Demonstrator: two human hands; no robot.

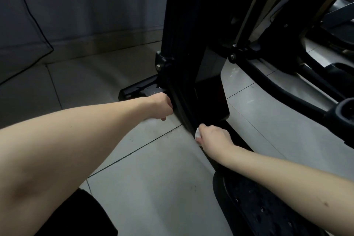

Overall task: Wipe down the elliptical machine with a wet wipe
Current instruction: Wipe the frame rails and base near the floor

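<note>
Inside right grip [212, 136]: wet wipe [197, 134], bunched, pinched tight, pressed against elliptical machine [183, 74] low down. Wipe soft, light, likely slick; best held as wad. Left grip [161, 106] curled round machine edge.

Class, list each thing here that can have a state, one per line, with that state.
Left hand: grips the frame.
Right hand: holds the wipe.
Wipe: bunched, pressed against the frame.
Frame: upright on the floor.
Pedal: no foot on it.
</note>
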